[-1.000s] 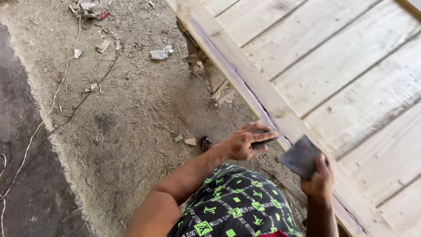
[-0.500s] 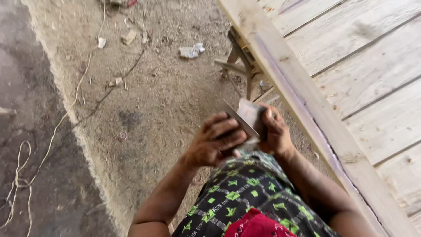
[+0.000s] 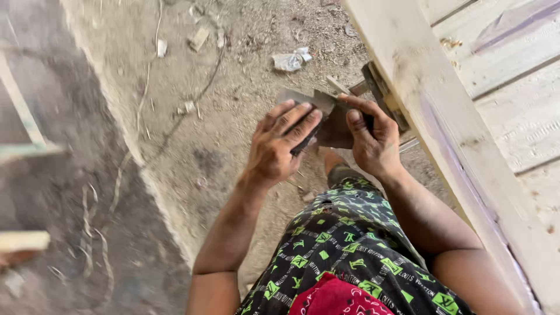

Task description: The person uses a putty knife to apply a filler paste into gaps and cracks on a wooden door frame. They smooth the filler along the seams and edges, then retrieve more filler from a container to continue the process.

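Observation:
My left hand (image 3: 279,146) and my right hand (image 3: 368,139) meet in front of me over the dirt floor. Between them they hold a dark grey sheet of sandpaper (image 3: 318,104), bent between the fingers. The left fingers press on its near side and the right thumb and fingers pinch its right part. A large pale wooden panel (image 3: 484,105) with a thick frame rail lies just right of my right hand.
A wooden trestle leg (image 3: 382,90) shows under the panel edge. Crumpled white paper (image 3: 290,60), wood scraps (image 3: 198,38) and a thin cord (image 3: 149,81) lie on the sawdust-covered ground. Dark pavement (image 3: 52,192) lies to the left.
Both hands left the panel edge and came together in front of me. The sandpaper, first held only in the right hand, is now gripped by both hands. The view swung left.

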